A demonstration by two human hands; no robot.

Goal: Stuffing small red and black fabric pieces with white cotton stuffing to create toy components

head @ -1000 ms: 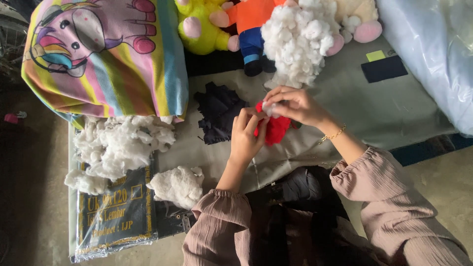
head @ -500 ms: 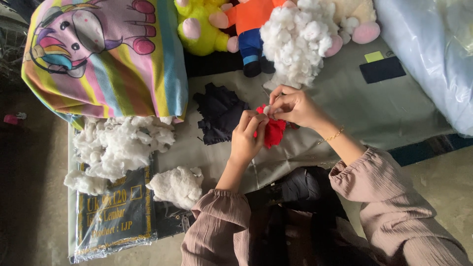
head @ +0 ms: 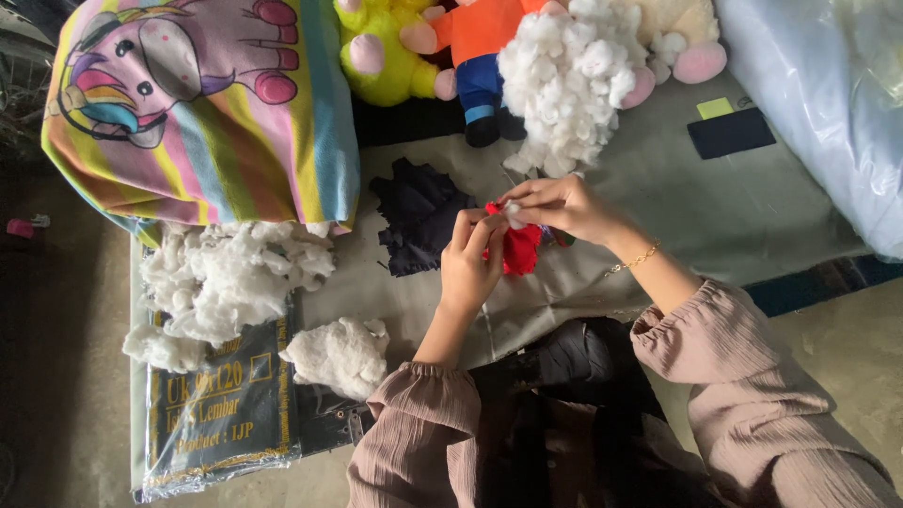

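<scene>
At far left, the striped cushion printed with a cartoon animal sits as it did 1 second ago, and just near of it the big heap of white stuffing lies partly on a dark plastic-wrapped packet, with a smaller clump of stuffing to its right. Further right, a crumpled piece of dark fabric rests on the grey cloth, just left of the hands. Since the earlier frame the 2 hands have drawn slightly closer together over the red fabric piece. The left hand is curled narrowly around the left side of that red piece, fingers upright and pinching its edge. The right hand reaches in from the right, thumb and fingertips closed tightly on a small tuft of white stuffing at the top of the red piece. Beyond the hands, a large white stuffing pile leans against plush toys at the far edge. Bare grey cloth stretches to the right of the hands, up to a pale plastic bag at far right, leaving open room there, while the left side is crowded with stuffing and fabric.
</scene>
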